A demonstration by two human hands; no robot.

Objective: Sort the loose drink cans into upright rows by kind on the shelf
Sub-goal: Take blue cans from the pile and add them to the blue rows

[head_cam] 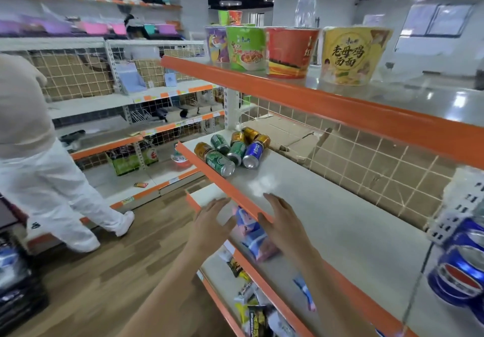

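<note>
Seven or so drink cans (231,150) are lying on their sides in a loose heap at the far left end of the middle shelf (327,221), just behind its orange front lip (222,182). Among them, a blue can (253,154) is lying at the right of the heap, green cans (219,163) are touching it on the left, and gold-coloured ones (251,133) are lying at the back against the wire mesh backing (366,158). None is standing upright.

Both hands are reaching toward the shelf, well apart from the heap. The left hand (209,225) is hovering with straight, spread fingers just in front of the lip, holding nothing. The right hand (284,221) is likewise flat and empty, its fingers stretching over the lip above the bare shelf surface.

On the shelf above, four instant noodle cups (293,53) are standing in a row. At the right edge, large blue cola bottles (461,266) are showing, blurred. A person in white trousers (52,187) is walking along the aisle at left.
</note>
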